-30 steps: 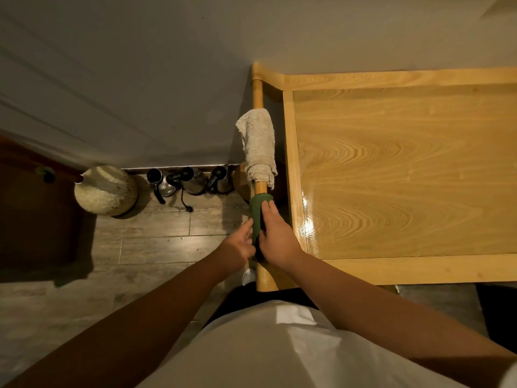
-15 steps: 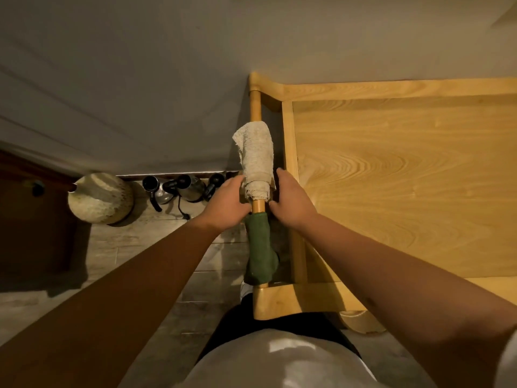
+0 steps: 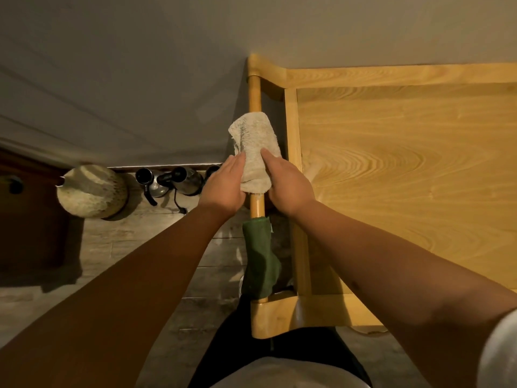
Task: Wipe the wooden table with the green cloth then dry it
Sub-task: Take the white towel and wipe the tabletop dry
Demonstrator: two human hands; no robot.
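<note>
Both hands have moved up the rail since 0.5 s ago, off the lower edge onto the beige towel's sides. Green cloth [image 3: 261,264] hangs nearest, draped lengthwise over the rail [image 3: 256,93] beside the table [image 3: 405,177]. Left hand [image 3: 225,183] and right hand [image 3: 288,182] press the beige towel [image 3: 254,147], fingers straight.

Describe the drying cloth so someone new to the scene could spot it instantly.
Find the wooden table; a round rail runs along its left end. Two cloths hang over that rail. The drying one is the pale beige towel, farther from the person, between both hands, unlike the green cloth hanging nearer the body.
</note>
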